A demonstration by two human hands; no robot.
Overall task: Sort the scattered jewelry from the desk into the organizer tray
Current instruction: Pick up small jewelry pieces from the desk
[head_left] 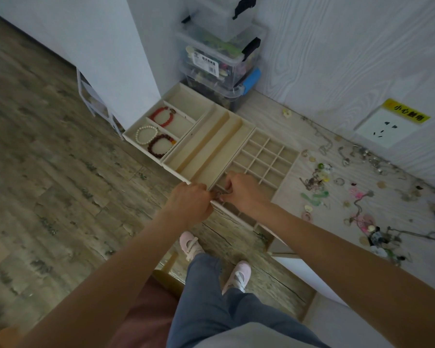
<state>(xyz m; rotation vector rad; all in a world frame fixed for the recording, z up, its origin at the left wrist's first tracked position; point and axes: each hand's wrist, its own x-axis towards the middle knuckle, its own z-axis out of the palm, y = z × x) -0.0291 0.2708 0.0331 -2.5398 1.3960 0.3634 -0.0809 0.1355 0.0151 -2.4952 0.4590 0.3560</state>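
Head view: pale wood-grain desk against a white wall; both hands' curled fingers pinch something tiny.

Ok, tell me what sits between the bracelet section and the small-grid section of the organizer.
Head view: long divided slots, apparently bare, between the bracelets and the grid.

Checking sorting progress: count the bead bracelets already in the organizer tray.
3, all in the tray's far-left section: an orange-red bracelet in the middle compartment; a white pearl bracelet and a dark red bracelet together in the nearest. The hands may hide small pieces.
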